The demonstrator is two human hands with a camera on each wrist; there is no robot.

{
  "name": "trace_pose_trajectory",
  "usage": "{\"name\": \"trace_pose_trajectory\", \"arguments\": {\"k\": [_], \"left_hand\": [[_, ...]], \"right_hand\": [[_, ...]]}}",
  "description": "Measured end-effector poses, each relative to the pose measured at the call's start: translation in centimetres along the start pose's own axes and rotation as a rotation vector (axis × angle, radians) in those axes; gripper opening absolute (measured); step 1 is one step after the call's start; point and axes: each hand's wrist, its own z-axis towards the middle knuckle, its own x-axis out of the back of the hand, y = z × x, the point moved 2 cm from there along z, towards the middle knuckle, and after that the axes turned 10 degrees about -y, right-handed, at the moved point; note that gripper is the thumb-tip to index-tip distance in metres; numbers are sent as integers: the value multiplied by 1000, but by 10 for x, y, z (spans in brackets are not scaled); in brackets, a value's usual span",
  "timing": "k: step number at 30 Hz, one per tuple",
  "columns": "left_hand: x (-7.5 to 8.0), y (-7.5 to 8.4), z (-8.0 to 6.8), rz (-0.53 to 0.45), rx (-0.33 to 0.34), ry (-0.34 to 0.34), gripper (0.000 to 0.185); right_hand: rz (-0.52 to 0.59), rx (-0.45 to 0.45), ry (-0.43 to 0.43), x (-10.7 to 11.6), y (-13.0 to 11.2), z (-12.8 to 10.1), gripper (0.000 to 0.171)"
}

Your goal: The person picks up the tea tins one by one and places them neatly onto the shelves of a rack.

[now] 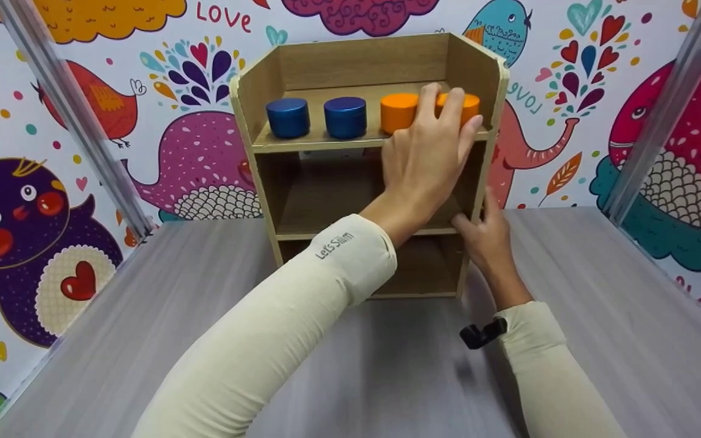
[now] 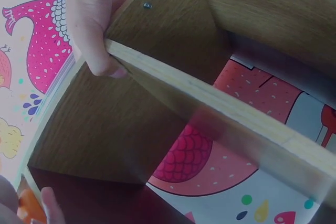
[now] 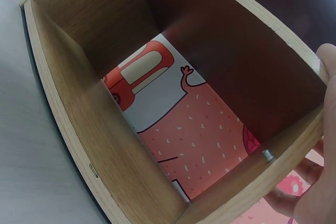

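Left hand [image 1: 429, 158] curled over rightmost orange jar [image 1: 459, 108], mostly hiding it. Right hand [image 1: 487, 240] clasping wooden shelf [image 1: 265, 176] at its side panel, fingers partly hidden.

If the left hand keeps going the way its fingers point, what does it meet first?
The left hand already has fingertips on the right-hand orange cylindrical container on the wooden shelf unit; pushing on, it would probably drive that container towards the back panel.

The head camera looks forward and down over both arms at the whole shelf [image 1: 366, 164] from a little way back, while each wrist camera sits close against that same shelf [image 2: 220, 103], facing up into its open compartments [image 3: 173, 108] toward the patterned wall behind
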Motion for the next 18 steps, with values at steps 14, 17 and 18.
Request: {"name": "trace_pose_trajectory", "arguments": {"k": [14, 17, 18], "left_hand": [[-1, -3, -13, 51, -63, 27, 52], [-1, -4, -23, 71, -106, 57, 58], [-1, -4, -26, 71, -120, 70, 60]], "right_hand": [[-12, -33, -16, 1, 0, 0, 71], [-20, -36, -18, 2, 0, 0, 69], [-18, -42, -22, 2, 0, 0, 69]]}}
